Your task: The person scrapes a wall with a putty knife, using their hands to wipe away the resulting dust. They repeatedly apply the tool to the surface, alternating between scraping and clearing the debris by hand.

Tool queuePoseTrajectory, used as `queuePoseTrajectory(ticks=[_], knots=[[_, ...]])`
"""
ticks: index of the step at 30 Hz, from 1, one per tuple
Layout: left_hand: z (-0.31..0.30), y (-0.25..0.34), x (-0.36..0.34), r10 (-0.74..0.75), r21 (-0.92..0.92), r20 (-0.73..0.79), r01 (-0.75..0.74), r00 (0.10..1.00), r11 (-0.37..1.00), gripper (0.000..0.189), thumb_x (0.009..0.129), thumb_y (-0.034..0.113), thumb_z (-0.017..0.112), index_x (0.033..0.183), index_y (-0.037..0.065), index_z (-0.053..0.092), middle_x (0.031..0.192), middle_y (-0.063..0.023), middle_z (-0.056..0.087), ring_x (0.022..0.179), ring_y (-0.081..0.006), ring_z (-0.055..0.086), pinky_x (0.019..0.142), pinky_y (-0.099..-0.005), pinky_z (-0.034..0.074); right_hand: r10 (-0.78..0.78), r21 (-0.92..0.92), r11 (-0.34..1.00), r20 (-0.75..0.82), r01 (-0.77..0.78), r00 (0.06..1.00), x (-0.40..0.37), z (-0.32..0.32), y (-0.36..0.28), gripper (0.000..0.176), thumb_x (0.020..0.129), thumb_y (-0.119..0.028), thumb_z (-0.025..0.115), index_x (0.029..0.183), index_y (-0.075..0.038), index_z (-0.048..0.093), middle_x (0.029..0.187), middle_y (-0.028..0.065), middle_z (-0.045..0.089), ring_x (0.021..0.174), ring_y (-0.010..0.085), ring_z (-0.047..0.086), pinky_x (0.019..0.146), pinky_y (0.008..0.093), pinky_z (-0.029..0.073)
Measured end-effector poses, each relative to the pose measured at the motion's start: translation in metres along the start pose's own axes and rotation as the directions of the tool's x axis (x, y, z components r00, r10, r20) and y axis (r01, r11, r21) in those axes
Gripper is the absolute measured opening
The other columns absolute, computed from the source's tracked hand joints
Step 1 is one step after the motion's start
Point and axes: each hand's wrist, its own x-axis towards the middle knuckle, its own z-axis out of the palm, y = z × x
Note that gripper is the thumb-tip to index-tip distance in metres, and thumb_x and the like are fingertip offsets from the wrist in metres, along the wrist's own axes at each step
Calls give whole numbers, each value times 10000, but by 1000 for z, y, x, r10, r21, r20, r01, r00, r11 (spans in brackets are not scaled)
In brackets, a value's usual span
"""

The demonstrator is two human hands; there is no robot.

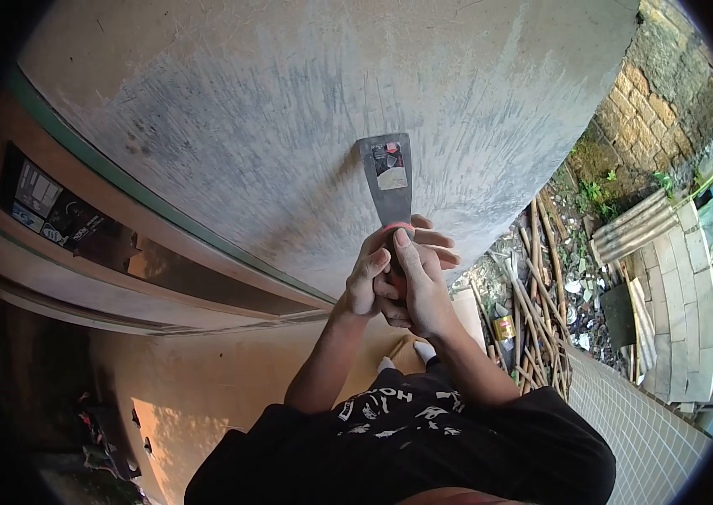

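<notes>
A putty knife (pixel 392 181) with a wide metal blade, a label on it and a red ring at the neck points up towards the wall. Its broad edge overlaps the scraped surface in this view. My right hand (pixel 426 282) is closed round the dark handle, thumb pressed along the top near the neck. On the other side my left hand (pixel 365 282) grips it too, thumb bent over, fingers passing behind the handle and showing past it on the right. Most of the handle is hidden by the hands. The wall (pixel 280 126) carries grey-white scrape marks and dusty patches.
A window or door frame with green trim (pixel 163 206) runs down the left, with a dark printed box (pixel 66 210) on its ledge. To the right lie bamboo poles (pixel 533 295), a bottle (pixel 503 328), rubble and stacked tiles (pixel 680 303). Tan flooring (pixel 272 362) lies below.
</notes>
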Motion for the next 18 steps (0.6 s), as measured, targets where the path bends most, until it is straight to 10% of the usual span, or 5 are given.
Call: queuePoseTrajectory(ticks=[3,7,10,16,18], knots=[[-13,-34,-40,147,-304,-125,-179,981,936,598,938,351,428,1453,91,272,1383,-42,443,1193,-146,493,894,-266,440,-70,-63,996,8,70,998,1,-4,1,445,999,-420,371,816,-42,517,644,0,450,377,74,347,279,214,218],[33,-3,-7,17,-185,-234,-61,972,981,496,921,344,431,1229,-44,401,1132,-236,540,946,-363,601,774,-422,520,-209,-158,968,-80,195,975,5,1,9,474,1000,-422,362,773,-36,516,610,-7,415,421,46,341,352,186,268],[27,-10,-15,-56,-160,-343,0,938,987,433,923,389,373,1255,112,398,1161,-221,485,890,-390,580,737,-503,507,-107,-258,963,-112,75,988,5,-3,11,462,989,-447,390,794,-50,526,613,-6,435,447,42,365,363,175,253],[26,-5,-7,-54,-72,-511,19,858,997,391,927,315,342,1216,57,394,1069,-178,506,830,-337,574,656,-452,511,-101,-342,939,-145,45,984,7,7,-9,467,993,-429,380,817,-51,591,669,14,464,662,91,428,623,228,375],[19,3,-2,69,219,-487,45,871,975,379,934,320,314,1171,41,412,1039,-184,522,817,-324,578,676,-439,504,-122,-374,925,-146,59,982,13,14,-20,467,991,-427,386,808,-54,599,673,16,476,661,90,431,615,231,378]])
